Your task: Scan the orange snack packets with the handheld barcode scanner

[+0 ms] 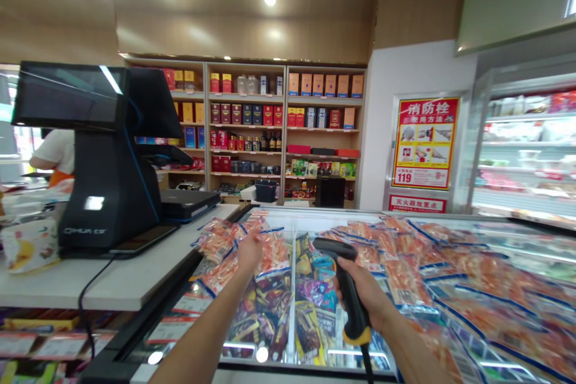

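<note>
My right hand (366,294) is wrapped around the handle of a black and yellow barcode scanner (353,300), whose head points left and whose cable hangs down. My left hand (249,252) reaches forward among clear blue-edged packets of orange-pink food strips (274,252). Its fingers look closed on one packet, though they are partly hidden. More packets of the same kind (405,279) lie in a wide spread to the right of the scanner, on the glass top of a chest freezer (294,312). Colourful wrapped ice creams (310,324) show through the glass.
A black checkout terminal (108,180) stands on a white counter (121,288) at left, its cable hanging over the edge. Shelves of boxes and bottles (247,114) line the back wall. A person's sleeve (60,150) shows behind the terminal. A refrigerated display (531,156) is at right.
</note>
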